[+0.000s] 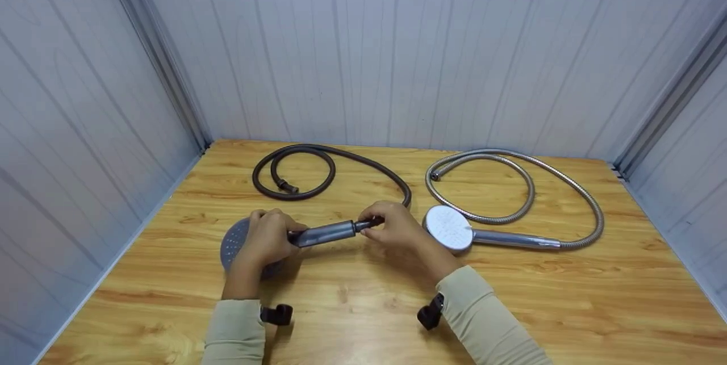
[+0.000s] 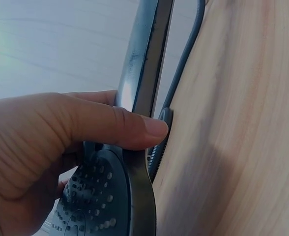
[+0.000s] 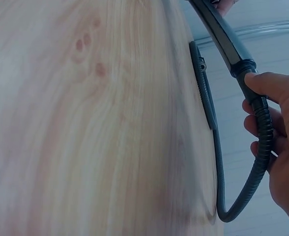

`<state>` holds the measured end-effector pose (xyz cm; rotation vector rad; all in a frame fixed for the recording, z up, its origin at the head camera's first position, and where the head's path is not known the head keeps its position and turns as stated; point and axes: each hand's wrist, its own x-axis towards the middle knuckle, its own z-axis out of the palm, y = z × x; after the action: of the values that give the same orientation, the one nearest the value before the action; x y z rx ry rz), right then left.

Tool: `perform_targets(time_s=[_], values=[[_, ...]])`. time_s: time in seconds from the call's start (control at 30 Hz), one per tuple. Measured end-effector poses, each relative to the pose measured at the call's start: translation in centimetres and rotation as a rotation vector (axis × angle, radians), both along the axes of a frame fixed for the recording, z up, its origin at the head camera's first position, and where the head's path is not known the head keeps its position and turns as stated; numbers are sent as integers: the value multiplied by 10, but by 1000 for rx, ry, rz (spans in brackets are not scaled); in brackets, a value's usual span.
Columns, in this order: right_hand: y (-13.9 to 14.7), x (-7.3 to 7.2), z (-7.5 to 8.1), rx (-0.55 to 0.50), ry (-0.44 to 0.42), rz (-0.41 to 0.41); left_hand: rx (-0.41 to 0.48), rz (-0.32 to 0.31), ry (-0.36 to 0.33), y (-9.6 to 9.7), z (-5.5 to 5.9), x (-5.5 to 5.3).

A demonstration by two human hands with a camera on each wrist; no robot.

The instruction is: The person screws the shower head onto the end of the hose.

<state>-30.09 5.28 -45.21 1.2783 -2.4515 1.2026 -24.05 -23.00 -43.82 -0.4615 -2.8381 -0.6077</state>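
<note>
My left hand (image 1: 268,235) grips the dark grey shower head (image 1: 234,242) at its neck, thumb across the handle in the left wrist view. Its nozzle face (image 2: 93,191) shows below that thumb. The handle (image 1: 326,234) points right, raised off the table, to where my right hand (image 1: 392,226) pinches the end fitting of the dark hose (image 1: 369,158). In the right wrist view the hose fitting (image 3: 247,87) sits against the handle's end, thumb and fingers around it. From there the hose bends down to the table and runs back into a loose coil.
A second, chrome shower head (image 1: 448,229) with a white face lies on the wooden table (image 1: 352,325) to the right. Its silver hose (image 1: 579,189) loops behind it. Pale panel walls (image 1: 369,53) stand at the back and both sides.
</note>
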Motion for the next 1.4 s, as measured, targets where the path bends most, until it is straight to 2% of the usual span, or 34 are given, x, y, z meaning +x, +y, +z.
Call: perform_targets(time_s=[0.37,0.73,1.17,1.4], values=[[-1,1,0,66,-13,-22,-27,20,-1,2,0,3],[-1,3,2,102,-80,-36,-25,-17,18,3,1,2],[2,4,4,134,-92,-20,-33,-20,32,5,1,1],[3,5,3,170,-156,-29,-47,-29,42,7,2,1]])
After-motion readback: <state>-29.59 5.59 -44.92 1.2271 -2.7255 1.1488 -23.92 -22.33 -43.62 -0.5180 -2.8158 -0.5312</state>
